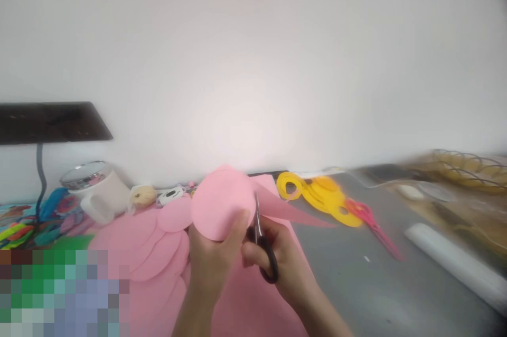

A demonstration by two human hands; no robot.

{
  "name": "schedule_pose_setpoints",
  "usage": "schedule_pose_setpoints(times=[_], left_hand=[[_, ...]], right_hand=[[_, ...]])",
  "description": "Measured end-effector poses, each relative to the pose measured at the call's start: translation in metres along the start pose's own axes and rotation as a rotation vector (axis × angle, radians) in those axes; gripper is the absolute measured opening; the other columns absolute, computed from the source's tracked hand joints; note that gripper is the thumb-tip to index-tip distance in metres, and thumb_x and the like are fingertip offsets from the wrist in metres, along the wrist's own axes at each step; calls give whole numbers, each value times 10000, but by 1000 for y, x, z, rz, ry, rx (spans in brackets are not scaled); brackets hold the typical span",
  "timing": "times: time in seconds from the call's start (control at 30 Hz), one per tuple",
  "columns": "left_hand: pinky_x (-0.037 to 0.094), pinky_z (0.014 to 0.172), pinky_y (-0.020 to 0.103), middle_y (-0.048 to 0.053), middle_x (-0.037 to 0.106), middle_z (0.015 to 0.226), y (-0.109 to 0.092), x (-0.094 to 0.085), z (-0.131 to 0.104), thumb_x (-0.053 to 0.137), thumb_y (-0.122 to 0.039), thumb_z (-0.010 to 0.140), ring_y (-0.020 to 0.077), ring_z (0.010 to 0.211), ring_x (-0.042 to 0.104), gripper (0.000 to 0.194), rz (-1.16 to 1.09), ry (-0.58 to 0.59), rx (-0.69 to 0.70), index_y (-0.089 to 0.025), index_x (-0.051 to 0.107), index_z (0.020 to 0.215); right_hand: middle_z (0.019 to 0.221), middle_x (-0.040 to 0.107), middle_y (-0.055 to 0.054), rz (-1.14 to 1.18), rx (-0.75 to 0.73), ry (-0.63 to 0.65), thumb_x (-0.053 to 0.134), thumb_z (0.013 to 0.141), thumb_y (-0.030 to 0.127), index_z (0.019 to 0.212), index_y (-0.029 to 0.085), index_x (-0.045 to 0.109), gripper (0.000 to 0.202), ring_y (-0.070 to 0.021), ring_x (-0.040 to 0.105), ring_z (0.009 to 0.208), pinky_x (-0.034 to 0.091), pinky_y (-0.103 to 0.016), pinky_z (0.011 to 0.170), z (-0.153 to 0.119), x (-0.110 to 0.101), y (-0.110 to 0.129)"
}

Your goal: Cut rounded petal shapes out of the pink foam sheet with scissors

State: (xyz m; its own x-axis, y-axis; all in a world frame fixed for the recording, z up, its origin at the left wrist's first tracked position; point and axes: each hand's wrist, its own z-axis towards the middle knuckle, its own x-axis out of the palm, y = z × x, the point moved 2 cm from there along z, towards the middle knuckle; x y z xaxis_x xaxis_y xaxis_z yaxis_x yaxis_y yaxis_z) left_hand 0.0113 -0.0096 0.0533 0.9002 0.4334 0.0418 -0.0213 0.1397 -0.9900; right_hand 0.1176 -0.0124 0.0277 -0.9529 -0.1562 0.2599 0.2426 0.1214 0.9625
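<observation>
A round piece of pink paper [222, 200] is pinched in my left hand [216, 260], its thumb on the front at the lower right. My right hand [275, 255] is closed around black-handled scissors [258, 231], whose blades point up along the disc's right edge. From that edge a pointed strip of pink paper [291, 210] trails to the right. Several pink paper circles [146, 242] overlap at the left of my hands. Beneath my hands lies a larger pink sheet [253, 295].
Yellow paper rings [325, 194] and pink-handled scissors [374, 226] lie on the grey table [344, 273]. A white roll [455, 263] and a wire basket [471, 170] are at the right. A white mug [105, 197] stands at the left, before the wall.
</observation>
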Motion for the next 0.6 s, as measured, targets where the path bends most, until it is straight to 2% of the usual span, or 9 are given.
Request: schedule_pose_setpoints(times=[0.13, 0.27, 0.4, 0.6], left_hand=[[539, 732, 384, 87, 689, 827, 7, 0, 1, 734, -408, 594, 265, 818, 663, 371, 61, 9, 10, -145, 634, 837], [533, 759, 405, 84, 690, 806, 12, -1, 2, 757, -412, 562, 290, 859, 661, 390, 64, 0, -1, -154, 652, 835], [524, 761, 417, 87, 680, 829, 10, -1, 2, 721, -412, 604, 279, 843, 651, 351, 99, 48, 5, -156, 638, 830], [514, 803, 426, 82, 679, 884, 6, -1, 1, 740, -412, 597, 285, 907, 646, 497, 53, 43, -4, -152, 638, 1008]], right_hand=[[607, 490, 61, 32, -87, -11, 820, 612, 234, 722, 175, 570, 280, -95, 400, 563, 353, -210, 528, 1, -4, -3], [624, 480, 58, 47, -123, 21, 844, 615, 291, 780, 174, 582, 331, -105, 387, 585, 336, -220, 538, 2, -8, -6], [608, 445, 64, 46, -118, 34, 849, 616, 315, 749, 176, 561, 346, -101, 354, 572, 301, -221, 521, 2, -8, -6], [573, 404, 72, 28, -96, 34, 850, 578, 315, 686, 178, 528, 367, -93, 321, 548, 279, -219, 501, 2, -6, -3]])
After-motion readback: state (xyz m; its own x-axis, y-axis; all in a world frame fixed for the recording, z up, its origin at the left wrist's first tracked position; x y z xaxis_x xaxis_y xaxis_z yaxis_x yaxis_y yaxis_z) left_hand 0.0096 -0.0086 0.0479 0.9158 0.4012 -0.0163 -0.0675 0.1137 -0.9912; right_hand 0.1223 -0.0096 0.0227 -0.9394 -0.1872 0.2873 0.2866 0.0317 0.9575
